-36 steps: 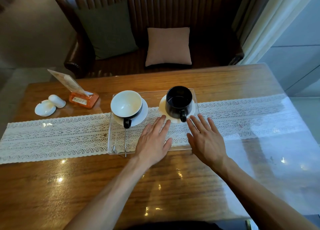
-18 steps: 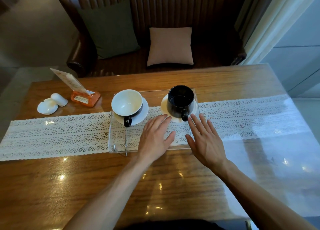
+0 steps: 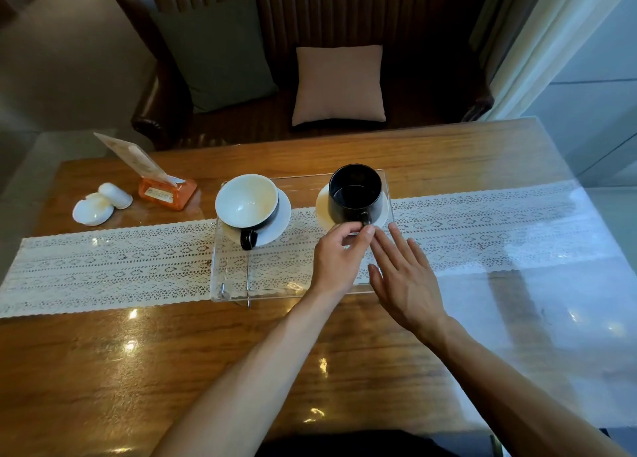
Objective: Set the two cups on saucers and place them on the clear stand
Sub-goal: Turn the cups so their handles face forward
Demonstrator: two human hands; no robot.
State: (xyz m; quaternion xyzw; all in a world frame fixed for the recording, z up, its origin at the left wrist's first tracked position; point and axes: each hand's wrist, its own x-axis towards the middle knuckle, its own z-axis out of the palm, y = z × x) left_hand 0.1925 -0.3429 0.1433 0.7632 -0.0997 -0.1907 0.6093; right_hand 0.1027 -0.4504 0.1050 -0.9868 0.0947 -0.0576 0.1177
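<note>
Both forearms come up from the bottom edge of the frame and converge just right of centre, over the near half of the clear stand point(image 3: 262, 284), which sits on the lace runner point(image 3: 103, 267) across the wooden table point(image 3: 138, 370). The left hand point(image 3: 336, 260) is turned knuckles-up with its fingers curled; thumb and forefinger pinch together at the near rim of the right-hand saucer point(image 3: 322, 205), right by the handle of the black cup point(image 3: 355, 192). Whether the fingertips actually grip the handle or the saucer edge, or only touch it, cannot be told from this angle. The right hand point(image 3: 403, 277) lies flat and open, palm down, fingers straight and slightly spread, pointing toward the upper left of the frame; its fingertips are just beside the left hand's fingertips and close to the black cup's saucer, holding nothing. The black cup stands upright on its white saucer at the far right corner of the stand, handle toward the camera. The white cup point(image 3: 246, 201), white inside with a dark outer wall and dark handle, stands on the left-hand saucer point(image 3: 281, 220) at the far left corner of the stand, handle also toward the camera, well apart from both hands. At the left of the frame, off the runner, are an orange card holder point(image 3: 167, 194) with a tilted card and a small white dish point(image 3: 93, 211) with a white shaker-like piece touching it.
</note>
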